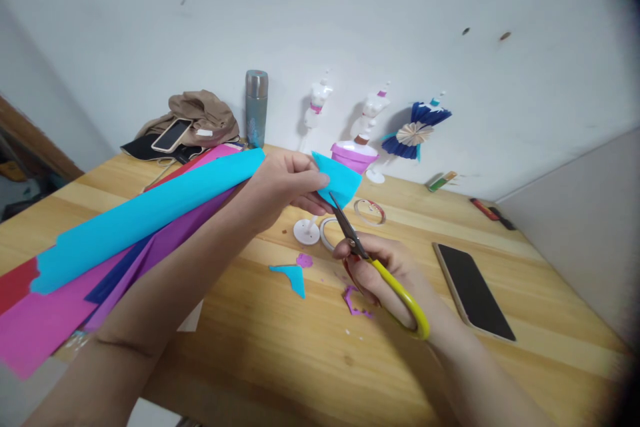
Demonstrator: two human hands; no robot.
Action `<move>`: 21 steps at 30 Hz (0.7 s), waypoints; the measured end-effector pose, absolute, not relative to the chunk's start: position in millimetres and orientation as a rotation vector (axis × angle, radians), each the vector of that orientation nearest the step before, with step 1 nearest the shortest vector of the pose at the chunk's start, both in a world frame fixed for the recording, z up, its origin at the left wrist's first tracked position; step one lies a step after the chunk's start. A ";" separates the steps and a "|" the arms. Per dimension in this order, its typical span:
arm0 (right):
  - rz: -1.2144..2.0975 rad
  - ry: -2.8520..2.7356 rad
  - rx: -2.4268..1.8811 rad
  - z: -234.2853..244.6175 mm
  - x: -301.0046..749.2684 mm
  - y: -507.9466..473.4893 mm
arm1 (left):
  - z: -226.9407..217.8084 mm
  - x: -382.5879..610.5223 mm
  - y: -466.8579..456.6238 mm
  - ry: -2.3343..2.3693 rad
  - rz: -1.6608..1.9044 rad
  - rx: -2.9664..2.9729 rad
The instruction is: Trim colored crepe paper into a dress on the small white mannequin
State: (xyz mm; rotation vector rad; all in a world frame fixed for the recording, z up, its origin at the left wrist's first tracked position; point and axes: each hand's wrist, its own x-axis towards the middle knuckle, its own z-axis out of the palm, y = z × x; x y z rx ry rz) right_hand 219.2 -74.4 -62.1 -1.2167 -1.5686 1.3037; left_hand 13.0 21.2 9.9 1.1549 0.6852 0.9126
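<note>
My left hand pinches a small piece of bright blue paper between thumb and fingers, above the table. My right hand is closed round yellow-handled scissors. The dark blades point up and left, their tips at the lower edge of the blue paper. Whether the blades are cutting into it I cannot tell. Below my hands lie a blue paper scrap, a round purple scrap and a purple cut-out strip. A white round base and a tape roll are just behind.
Coloured paper sheets lie at left beneath my forearm. Against the wall stand a flask, two white mannequins and a mannequin in a dark blue paper dress. A phone lies at right; a brown cloth is back left.
</note>
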 end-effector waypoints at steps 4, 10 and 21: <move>1.345 -1.508 -1.156 -63.3 218.0 -75.2 | 8.8 14.2 21.3 0.688 0.922 1.153; 1.279 -1.464 -1.148 -62.7 212.3 -78.3 | 7.0 14.8 17.8 0.668 0.936 1.146; 1.280 -1.504 -1.146 -65.9 213.5 -75.3 | 6.4 15.0 15.0 0.670 0.940 1.171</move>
